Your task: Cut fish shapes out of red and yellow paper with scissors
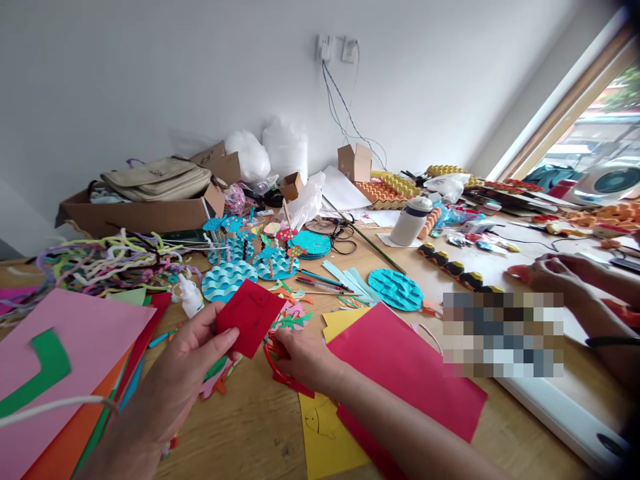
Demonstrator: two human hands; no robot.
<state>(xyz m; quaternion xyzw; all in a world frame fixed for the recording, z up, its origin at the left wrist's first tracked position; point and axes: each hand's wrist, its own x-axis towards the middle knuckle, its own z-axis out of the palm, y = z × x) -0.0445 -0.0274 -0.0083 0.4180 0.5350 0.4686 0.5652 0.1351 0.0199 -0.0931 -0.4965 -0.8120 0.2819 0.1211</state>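
My left hand (203,343) pinches a red paper piece (253,313) with dark pen lines drawn on it, thumb on its front. My right hand (310,360) is closed on red-handled scissors (271,357), just right of the red piece; their blades are mostly hidden. Beneath my right forearm lie a large red sheet (400,367) and a yellow sheet (325,440) with a fish outline. Green and pink paper scraps (295,317) are scattered behind my right hand. A white glue bottle (190,295) stands beyond my left hand.
Coloured sheets (75,347) are stacked at left, below tangled pipe cleaners (120,260). Blue wavy discs (230,281) with paper fish stand mid-table, near another blue disc (395,289) and a white bottle (411,222). Another person's hands (560,277) work at right.
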